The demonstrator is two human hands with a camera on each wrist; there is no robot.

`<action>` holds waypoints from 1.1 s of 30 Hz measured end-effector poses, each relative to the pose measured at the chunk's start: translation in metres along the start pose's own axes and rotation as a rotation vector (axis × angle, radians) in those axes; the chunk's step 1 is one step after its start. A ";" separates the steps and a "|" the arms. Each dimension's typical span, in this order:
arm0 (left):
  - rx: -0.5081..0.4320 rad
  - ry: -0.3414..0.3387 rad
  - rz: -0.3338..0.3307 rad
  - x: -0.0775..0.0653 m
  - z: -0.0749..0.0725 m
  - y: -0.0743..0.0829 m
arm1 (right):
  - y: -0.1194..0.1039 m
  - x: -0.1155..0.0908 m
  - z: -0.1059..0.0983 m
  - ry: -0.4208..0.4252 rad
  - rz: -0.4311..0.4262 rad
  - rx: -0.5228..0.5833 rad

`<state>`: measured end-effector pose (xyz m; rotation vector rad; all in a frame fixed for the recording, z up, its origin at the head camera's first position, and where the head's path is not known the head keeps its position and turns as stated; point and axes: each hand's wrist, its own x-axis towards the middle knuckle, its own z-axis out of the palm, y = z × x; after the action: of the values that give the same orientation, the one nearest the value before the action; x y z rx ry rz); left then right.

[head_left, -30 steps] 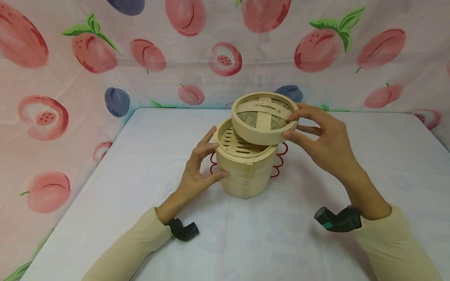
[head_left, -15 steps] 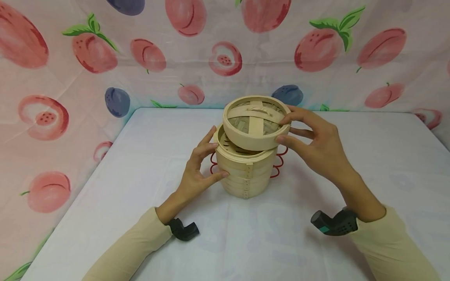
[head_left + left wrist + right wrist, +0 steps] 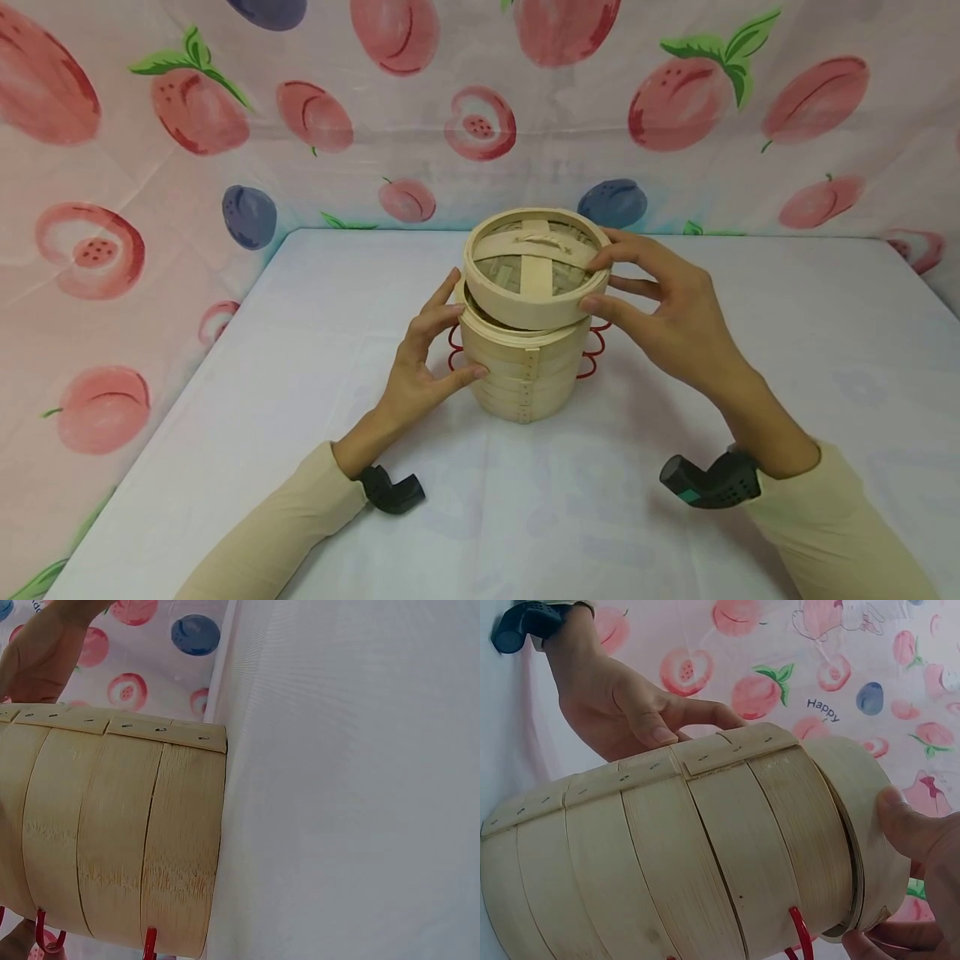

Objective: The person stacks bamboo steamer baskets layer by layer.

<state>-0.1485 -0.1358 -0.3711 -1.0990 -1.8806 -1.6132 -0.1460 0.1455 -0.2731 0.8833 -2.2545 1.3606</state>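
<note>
A stacked bamboo steamer [image 3: 525,379] stands upright on the white table in the head view, with red loops on both sides. Its round woven lid [image 3: 536,308] sits tilted over the top rim, its right side within my right hand [image 3: 667,304]. The thumb presses the lid's side wall while the fingers reach over its edge. My left hand [image 3: 420,354] grips the steamer's left side, thumb in front and fingers behind. In the right wrist view, a narrow dark gap runs between the lid [image 3: 859,817] and the top basket [image 3: 791,817].
White cloth covers the table [image 3: 480,517]. Behind and to the left hangs a pink curtain [image 3: 420,108] printed with peaches. Each wrist wears a dark camera device, the left one [image 3: 393,490] close to the tabletop.
My right hand has moved left and slightly down with the lid, covering the slotted rack inside the top basket. The left hand has stayed on the steamer.
</note>
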 end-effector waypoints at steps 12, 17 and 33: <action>0.019 0.005 0.023 -0.001 0.001 -0.001 | -0.001 -0.001 0.004 -0.022 -0.020 0.063; 0.036 0.000 0.024 -0.002 0.001 -0.001 | -0.001 -0.001 0.003 -0.032 -0.022 0.056; 0.059 0.014 0.004 -0.004 0.002 0.002 | -0.004 -0.001 0.003 -0.063 -0.062 0.014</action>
<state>-0.1447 -0.1353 -0.3733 -1.0633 -1.9028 -1.5497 -0.1430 0.1422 -0.2725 1.0049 -2.2468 1.3407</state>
